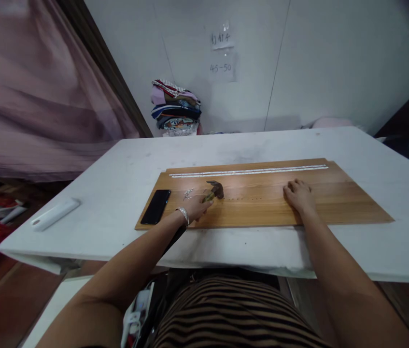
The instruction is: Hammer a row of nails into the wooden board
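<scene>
My left hand (196,208), with a bracelet at its wrist, is closed around the handle of a claw hammer (218,189). The hammer's head is low over a wooden board (262,212); whether it touches the wood I cannot tell. A row of small dark marks or nail heads (246,199) runs rightward from the hammer head. Loose nails (188,194) lie in a small group left of the hammer. My right hand (300,194) rests on the right part of the board, fingers slightly bent and apart, holding nothing.
Two pale marked strips (247,171) run along the board's far side. A black phone (156,207) lies at its left end. The board sits on a white-covered table (117,193), with a white elongated object (55,214) to the left. Folded cloths (176,108) are stacked by the wall.
</scene>
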`<state>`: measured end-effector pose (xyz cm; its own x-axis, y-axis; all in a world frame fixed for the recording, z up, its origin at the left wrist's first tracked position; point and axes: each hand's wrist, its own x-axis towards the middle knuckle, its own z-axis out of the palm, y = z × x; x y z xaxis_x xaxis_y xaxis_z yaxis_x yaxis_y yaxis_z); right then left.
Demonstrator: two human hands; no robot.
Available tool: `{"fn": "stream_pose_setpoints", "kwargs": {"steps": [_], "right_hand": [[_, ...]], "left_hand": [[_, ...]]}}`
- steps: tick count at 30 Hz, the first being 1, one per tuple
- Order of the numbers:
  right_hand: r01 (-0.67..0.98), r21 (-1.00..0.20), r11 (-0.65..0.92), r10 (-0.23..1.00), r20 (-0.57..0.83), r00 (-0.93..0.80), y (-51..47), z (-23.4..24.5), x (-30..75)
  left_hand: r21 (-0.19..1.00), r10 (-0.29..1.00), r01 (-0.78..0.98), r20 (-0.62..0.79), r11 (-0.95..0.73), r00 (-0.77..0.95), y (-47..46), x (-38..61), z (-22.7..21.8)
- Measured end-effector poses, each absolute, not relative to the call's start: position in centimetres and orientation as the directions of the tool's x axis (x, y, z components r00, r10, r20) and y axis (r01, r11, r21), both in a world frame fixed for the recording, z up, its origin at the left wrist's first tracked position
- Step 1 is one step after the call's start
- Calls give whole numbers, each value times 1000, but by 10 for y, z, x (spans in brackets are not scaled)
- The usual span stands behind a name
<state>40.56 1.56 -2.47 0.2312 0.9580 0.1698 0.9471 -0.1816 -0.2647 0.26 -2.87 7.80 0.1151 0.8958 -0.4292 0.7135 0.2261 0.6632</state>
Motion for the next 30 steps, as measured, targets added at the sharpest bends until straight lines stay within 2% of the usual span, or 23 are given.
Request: {"fn": "stream_pose_setpoints", "kwargs": {"steps": [30], "right_hand": [[947,-280,-158,953,207,221,16,-27,407]], "left_hand": [[664,897,716,-424,216,123,-28,4,79]]}}
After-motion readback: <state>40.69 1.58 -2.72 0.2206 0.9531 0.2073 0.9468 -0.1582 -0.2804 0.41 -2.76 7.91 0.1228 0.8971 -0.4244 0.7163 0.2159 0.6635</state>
